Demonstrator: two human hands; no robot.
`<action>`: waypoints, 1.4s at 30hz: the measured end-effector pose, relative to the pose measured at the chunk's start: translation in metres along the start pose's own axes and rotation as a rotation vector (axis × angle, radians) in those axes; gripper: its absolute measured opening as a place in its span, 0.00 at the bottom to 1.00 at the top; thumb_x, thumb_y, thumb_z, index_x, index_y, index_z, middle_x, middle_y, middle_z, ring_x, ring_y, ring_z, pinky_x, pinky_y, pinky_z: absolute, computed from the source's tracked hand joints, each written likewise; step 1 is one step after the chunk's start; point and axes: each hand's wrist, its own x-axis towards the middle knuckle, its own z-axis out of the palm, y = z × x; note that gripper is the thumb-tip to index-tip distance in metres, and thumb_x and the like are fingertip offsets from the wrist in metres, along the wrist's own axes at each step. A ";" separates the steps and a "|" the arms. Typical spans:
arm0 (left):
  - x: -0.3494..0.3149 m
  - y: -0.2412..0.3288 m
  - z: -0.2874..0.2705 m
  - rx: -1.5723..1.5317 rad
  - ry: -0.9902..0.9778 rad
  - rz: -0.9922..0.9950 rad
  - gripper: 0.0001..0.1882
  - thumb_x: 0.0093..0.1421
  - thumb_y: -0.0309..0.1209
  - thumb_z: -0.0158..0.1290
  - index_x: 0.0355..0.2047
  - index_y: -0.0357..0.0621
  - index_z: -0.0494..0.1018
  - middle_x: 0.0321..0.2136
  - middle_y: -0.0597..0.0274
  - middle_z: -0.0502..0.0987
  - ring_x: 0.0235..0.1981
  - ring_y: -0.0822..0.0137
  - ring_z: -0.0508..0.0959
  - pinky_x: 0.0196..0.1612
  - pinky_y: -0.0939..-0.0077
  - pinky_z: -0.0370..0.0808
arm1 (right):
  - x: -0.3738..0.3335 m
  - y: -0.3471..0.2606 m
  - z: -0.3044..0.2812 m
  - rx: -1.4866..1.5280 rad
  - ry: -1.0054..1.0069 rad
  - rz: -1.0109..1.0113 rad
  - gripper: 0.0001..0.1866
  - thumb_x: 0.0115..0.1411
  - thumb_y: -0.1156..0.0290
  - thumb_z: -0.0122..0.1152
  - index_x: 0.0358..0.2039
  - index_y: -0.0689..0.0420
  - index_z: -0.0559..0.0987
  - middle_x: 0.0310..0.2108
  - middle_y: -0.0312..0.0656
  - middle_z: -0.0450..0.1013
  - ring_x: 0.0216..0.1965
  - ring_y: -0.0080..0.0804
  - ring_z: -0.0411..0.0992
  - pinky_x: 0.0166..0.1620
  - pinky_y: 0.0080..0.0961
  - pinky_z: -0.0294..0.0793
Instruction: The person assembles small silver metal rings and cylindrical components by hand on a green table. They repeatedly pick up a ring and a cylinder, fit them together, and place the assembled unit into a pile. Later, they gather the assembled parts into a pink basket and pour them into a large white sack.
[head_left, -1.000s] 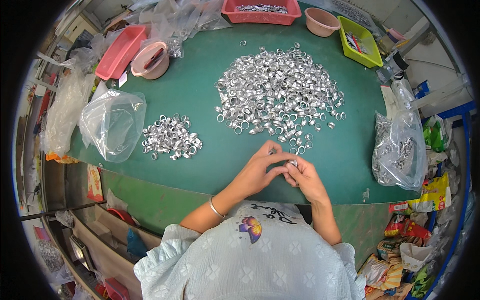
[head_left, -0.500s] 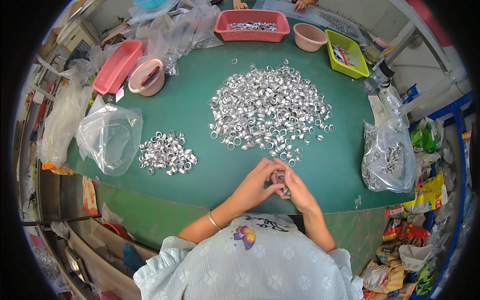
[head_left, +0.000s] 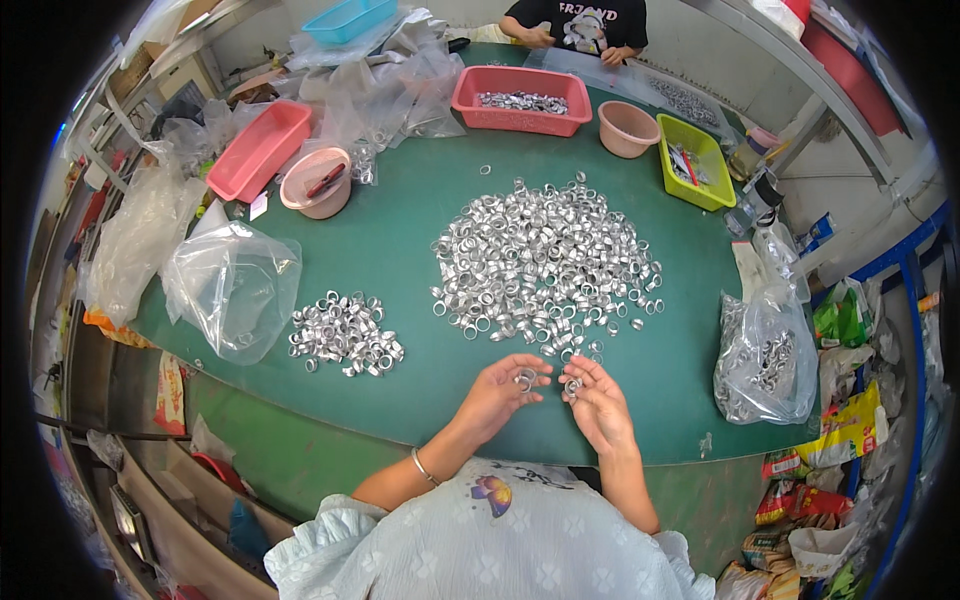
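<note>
Just off the near side of a large pile of silver metal rings (head_left: 545,255), both my hands are raised over the green table. My left hand (head_left: 497,397), with a bangle on the wrist, has its fingers curled round a metal ring (head_left: 525,380). A short gap to the right, my right hand (head_left: 603,408) pinches one or more similar rings (head_left: 573,387) between thumb and fingers; how many I cannot tell. A smaller pile of rings (head_left: 347,333) lies to the left of my hands.
A clear plastic bag (head_left: 235,290) lies left of the small pile. On the right sits a bag filled with rings (head_left: 765,365). Pink tubs (head_left: 520,118), round bowls (head_left: 628,130) and a lime-green basket (head_left: 697,165) line the far side. Another person (head_left: 580,30) is across the table.
My hands have drawn apart, where before they were together around the rings. The whole view has tilted up, showing more of the person opposite.
</note>
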 end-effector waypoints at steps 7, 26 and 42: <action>-0.006 -0.013 0.010 0.622 -0.001 0.304 0.16 0.52 0.22 0.54 0.43 0.41 0.71 0.29 0.66 0.69 0.29 0.74 0.69 0.31 0.84 0.67 | 0.000 0.005 0.018 -0.230 0.016 -0.048 0.13 0.59 0.78 0.51 0.45 0.63 0.68 0.37 0.42 0.71 0.34 0.23 0.68 0.32 0.17 0.67; 0.004 -0.005 -0.014 -0.278 -0.188 -0.199 0.16 0.63 0.32 0.39 0.49 0.37 0.63 0.36 0.55 0.73 0.33 0.68 0.74 0.32 0.78 0.72 | -0.007 0.003 0.011 -0.183 -0.005 -0.120 0.13 0.61 0.73 0.48 0.45 0.66 0.70 0.38 0.48 0.72 0.31 0.26 0.69 0.33 0.20 0.70; -0.018 0.004 -0.032 0.646 0.201 0.348 0.12 0.56 0.20 0.48 0.41 0.39 0.68 0.39 0.57 0.70 0.38 0.65 0.73 0.45 0.71 0.72 | -0.006 -0.006 0.004 -1.192 0.322 -0.562 0.12 0.48 0.78 0.60 0.36 0.60 0.77 0.37 0.41 0.73 0.31 0.29 0.68 0.33 0.21 0.68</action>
